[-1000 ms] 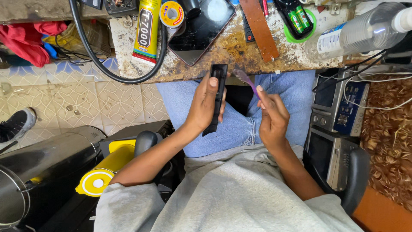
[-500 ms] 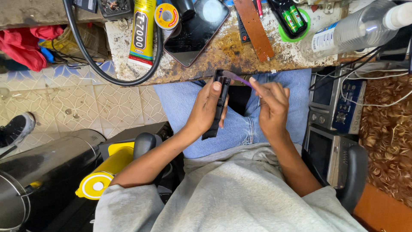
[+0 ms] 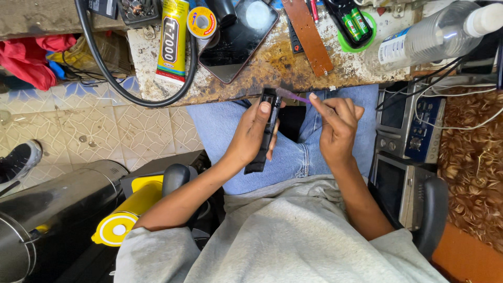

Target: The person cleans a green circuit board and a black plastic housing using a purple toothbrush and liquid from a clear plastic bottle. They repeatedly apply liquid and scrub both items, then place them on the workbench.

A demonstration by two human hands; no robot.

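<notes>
Held upright over the lap in the left hand point(image 3: 250, 137): a black phone point(image 3: 265, 131), edge-on to the camera, thumb pressed near its top end, fingers wrapped round the far side. Pinched between thumb and fingers of the right hand point(image 3: 336, 126): a thin purple pry tool point(image 3: 291, 96), tip touching the phone's top corner. Both kept just below the edge of the stained workbench point(image 3: 272, 65), where a yellow glue tube point(image 3: 174, 39), a solder spool point(image 3: 201, 22) and a second, dark phone point(image 3: 238, 36) lay. Step judged as starting a pry at the phone's seam. Next move judged to need a shallow, steady push along the edge, left grip kept firm against slipping.
</notes>
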